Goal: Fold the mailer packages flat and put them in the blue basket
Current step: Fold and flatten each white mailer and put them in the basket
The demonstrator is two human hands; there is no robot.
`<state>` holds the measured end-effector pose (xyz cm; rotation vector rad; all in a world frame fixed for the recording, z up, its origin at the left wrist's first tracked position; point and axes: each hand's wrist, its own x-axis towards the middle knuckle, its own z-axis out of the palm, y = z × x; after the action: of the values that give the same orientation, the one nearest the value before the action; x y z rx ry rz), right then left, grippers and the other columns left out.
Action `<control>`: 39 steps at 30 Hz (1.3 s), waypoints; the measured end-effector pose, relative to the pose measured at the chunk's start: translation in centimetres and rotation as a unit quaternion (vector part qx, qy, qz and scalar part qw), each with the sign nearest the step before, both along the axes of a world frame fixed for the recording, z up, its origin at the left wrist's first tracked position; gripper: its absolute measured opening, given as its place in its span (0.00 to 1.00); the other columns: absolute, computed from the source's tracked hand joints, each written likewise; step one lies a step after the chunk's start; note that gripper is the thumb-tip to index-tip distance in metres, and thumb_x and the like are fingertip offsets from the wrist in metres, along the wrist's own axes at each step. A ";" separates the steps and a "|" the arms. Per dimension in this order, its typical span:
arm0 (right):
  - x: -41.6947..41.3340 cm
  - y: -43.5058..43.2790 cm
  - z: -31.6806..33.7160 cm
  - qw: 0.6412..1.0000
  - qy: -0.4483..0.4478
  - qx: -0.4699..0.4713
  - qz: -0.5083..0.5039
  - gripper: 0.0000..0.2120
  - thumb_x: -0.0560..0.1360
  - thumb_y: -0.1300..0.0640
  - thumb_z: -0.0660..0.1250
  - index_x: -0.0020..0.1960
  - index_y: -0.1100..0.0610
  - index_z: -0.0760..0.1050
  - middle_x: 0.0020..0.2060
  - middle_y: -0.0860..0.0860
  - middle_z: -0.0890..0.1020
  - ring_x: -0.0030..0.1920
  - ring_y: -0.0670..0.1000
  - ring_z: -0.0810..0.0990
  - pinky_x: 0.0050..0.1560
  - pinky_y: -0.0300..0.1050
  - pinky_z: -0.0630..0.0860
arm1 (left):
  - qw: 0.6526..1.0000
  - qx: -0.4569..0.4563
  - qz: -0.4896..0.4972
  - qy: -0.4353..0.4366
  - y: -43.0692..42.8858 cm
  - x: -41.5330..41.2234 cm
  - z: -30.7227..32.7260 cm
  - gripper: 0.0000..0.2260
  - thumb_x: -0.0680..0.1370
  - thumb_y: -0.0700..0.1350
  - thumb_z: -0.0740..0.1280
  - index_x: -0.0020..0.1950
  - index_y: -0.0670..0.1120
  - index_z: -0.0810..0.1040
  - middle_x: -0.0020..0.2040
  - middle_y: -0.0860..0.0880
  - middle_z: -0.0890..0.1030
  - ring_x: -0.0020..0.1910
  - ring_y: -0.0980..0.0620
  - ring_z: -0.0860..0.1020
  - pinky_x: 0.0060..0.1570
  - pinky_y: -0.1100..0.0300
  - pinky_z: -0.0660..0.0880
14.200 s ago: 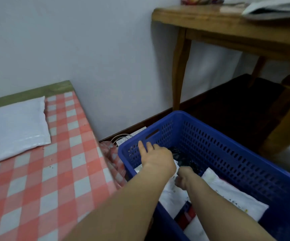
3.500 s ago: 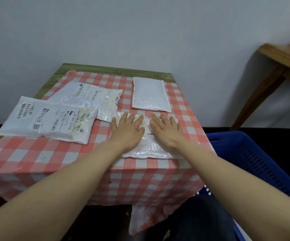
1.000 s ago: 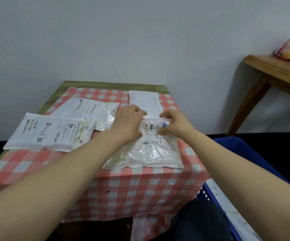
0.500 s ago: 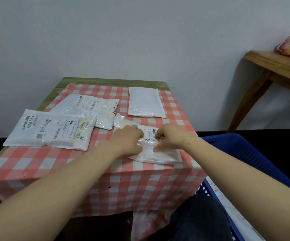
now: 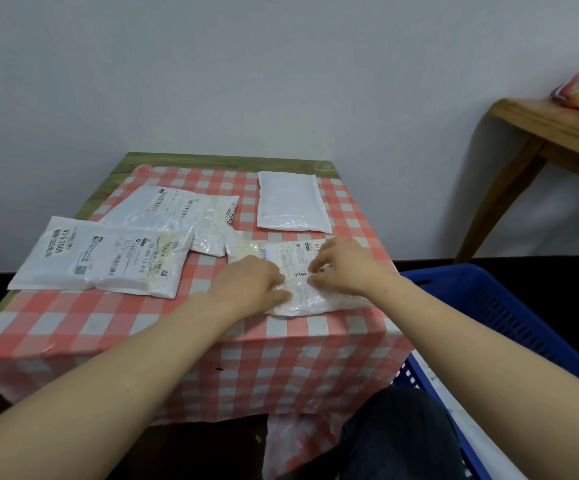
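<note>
Both hands down on a folded mailer near the front right edge of the desk, which wears a red-checked cloth. Left hand lies on the mailer's left part, fingers curled against the plastic; right hand pinches its label side with bent fingertips. Three more mailers lie flat: one plain white at the back, two labelled to the left, overlapping. Blue basket stands on the floor just right of the desk.
</note>
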<state>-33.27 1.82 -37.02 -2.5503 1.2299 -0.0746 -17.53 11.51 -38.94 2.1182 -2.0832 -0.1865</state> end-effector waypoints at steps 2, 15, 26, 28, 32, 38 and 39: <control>0.1 0.0 -1.0 0.992 0.127 -0.004 0.027 0.20 0.76 0.44 0.63 0.66 0.48 0.72 0.71 0.51 0.65 0.71 0.56 0.61 0.68 0.55 0.65 | 0.997 0.061 -0.014 -0.035 -0.2 -0.3 -0.4 0.18 0.79 0.56 0.60 0.61 0.45 0.75 0.61 0.49 0.75 0.64 0.47 0.70 0.57 0.49 0.73; 1.5 -0.5 -2.9 0.998 0.047 -0.034 -0.029 0.23 0.82 0.43 0.41 0.76 0.38 0.45 0.78 0.48 0.42 0.76 0.56 0.35 0.71 0.58 0.30 | 0.987 0.059 0.143 -0.045 -3.1 -2.1 -1.1 0.23 0.82 0.57 0.40 0.78 0.57 0.45 0.79 0.50 0.46 0.76 0.38 0.43 0.71 0.41 0.34; 2.0 -0.8 -5.3 0.996 0.022 -0.078 -0.035 0.22 0.82 0.44 0.43 0.76 0.40 0.51 0.77 0.51 0.52 0.77 0.57 0.44 0.76 0.58 0.44 | 0.985 0.038 0.166 -0.019 -3.5 -2.2 -3.8 0.23 0.82 0.57 0.40 0.78 0.57 0.42 0.79 0.52 0.45 0.76 0.39 0.43 0.72 0.39 0.39; 2.1 -0.8 -5.3 0.996 0.023 -0.083 -0.035 0.23 0.82 0.44 0.43 0.76 0.40 0.52 0.77 0.51 0.54 0.77 0.57 0.46 0.76 0.57 0.46 | 0.985 0.040 0.166 -0.015 -3.5 -2.2 -3.8 0.23 0.82 0.57 0.40 0.78 0.57 0.43 0.79 0.52 0.46 0.76 0.39 0.43 0.72 0.39 0.40; 2.2 -1.0 -5.4 0.996 0.013 -0.082 -0.036 0.22 0.82 0.45 0.44 0.76 0.41 0.55 0.76 0.52 0.57 0.77 0.58 0.49 0.76 0.55 0.49 | 0.985 0.033 0.166 -0.018 -3.5 -2.1 -3.8 0.23 0.82 0.57 0.41 0.78 0.57 0.45 0.79 0.52 0.48 0.76 0.38 0.45 0.73 0.39 0.41; 2.0 -0.7 -4.9 0.997 -0.002 -0.079 -0.023 0.22 0.82 0.47 0.45 0.76 0.43 0.56 0.75 0.54 0.61 0.75 0.56 0.56 0.74 0.48 0.50 | 0.985 0.027 0.167 -0.020 -3.5 -2.1 -3.8 0.23 0.82 0.57 0.42 0.78 0.56 0.47 0.79 0.51 0.50 0.76 0.38 0.47 0.72 0.39 0.42; 2.0 -0.5 -4.6 0.997 -0.001 -0.080 -0.020 0.22 0.83 0.48 0.45 0.76 0.44 0.56 0.75 0.54 0.62 0.75 0.55 0.56 0.74 0.46 0.51 | 0.985 0.026 0.167 -0.020 -3.5 -2.2 -3.8 0.23 0.82 0.57 0.42 0.78 0.56 0.47 0.79 0.51 0.50 0.76 0.38 0.47 0.72 0.39 0.43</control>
<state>-31.27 1.31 -41.66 -2.6598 1.3253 -0.1911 -19.69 8.04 -42.77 2.4800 -1.7223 -0.1566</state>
